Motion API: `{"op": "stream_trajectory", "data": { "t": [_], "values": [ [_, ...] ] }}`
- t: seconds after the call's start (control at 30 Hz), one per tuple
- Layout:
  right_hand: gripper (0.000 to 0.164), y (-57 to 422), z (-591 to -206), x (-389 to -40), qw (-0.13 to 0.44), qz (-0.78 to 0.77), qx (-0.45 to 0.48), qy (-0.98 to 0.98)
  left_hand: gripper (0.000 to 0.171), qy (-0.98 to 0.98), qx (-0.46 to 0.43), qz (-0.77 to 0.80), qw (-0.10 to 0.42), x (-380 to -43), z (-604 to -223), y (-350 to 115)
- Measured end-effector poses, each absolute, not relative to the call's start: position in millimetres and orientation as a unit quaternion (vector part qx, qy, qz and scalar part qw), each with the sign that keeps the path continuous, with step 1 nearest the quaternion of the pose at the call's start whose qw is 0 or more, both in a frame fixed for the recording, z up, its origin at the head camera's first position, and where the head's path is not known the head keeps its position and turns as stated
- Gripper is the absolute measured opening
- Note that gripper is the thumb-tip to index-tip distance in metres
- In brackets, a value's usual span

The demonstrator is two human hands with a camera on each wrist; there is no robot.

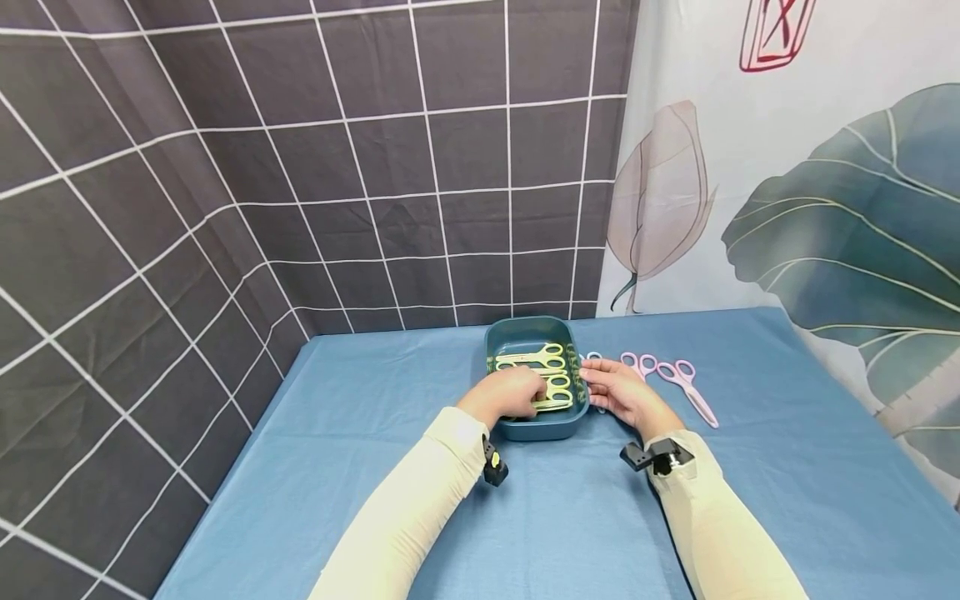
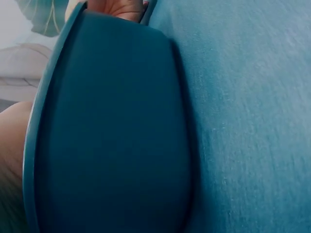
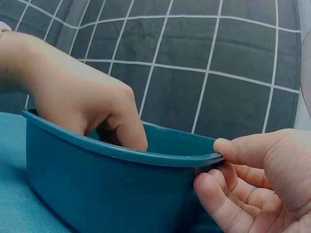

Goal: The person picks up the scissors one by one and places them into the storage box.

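Right hand [image 3: 279,172] pinches basin [image 3: 112,187] | yellow scissors [image 1: 527,357]: head view only

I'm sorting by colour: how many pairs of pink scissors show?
2: pink scissors right of the right hand, and a partly hidden pair behind that hand. More may be hidden.
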State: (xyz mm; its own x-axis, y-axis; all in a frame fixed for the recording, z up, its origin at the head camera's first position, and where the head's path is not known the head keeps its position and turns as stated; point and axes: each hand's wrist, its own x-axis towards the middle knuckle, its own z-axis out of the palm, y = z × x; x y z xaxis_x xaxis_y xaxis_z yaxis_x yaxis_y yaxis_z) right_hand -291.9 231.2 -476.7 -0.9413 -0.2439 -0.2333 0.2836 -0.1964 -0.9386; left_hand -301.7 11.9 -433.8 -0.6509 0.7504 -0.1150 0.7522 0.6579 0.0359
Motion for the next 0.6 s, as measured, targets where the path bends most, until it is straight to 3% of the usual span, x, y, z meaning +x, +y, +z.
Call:
{"op": "stream_trajectory", "data": {
  "t": [0.6],
  "values": [
    [0.052,230.2,-473.6,-289.7,0.176,-0.778,0.007,0.603,0.013,0.903,0.426,-0.051,0.025,-296.7,-437.7,13.6]
  ]
}}
